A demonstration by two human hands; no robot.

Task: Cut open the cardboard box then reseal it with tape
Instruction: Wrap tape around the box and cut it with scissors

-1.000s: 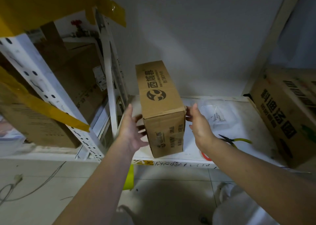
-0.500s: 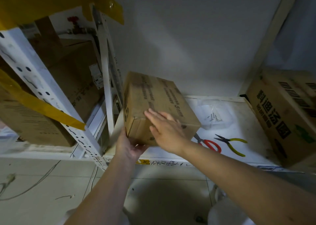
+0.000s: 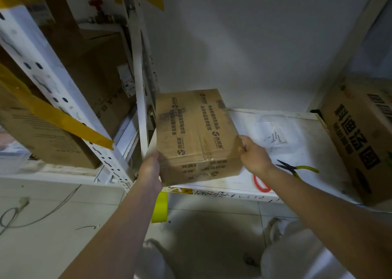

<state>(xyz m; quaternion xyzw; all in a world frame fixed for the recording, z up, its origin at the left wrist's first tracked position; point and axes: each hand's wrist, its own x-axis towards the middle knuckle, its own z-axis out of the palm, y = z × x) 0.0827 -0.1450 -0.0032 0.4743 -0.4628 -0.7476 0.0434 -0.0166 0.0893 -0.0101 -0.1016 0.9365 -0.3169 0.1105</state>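
Note:
A brown cardboard box with printed text lies flat at the front left of the white shelf, its wide taped face up. My left hand holds its near left corner. My right hand grips its right edge with curled fingers. Red-handled scissors lie on the shelf behind my right wrist, partly hidden by it. A yellow tape roll shows below the shelf front.
Yellow-handled pliers and a clear plastic bag with small nails lie right of the box. A large printed carton stands at the right. White perforated rack posts and more cartons stand left.
The box stood upright on end a second ago; it has been tipped over and now lies flat. My right hand moved from the box's top face to its right edge.

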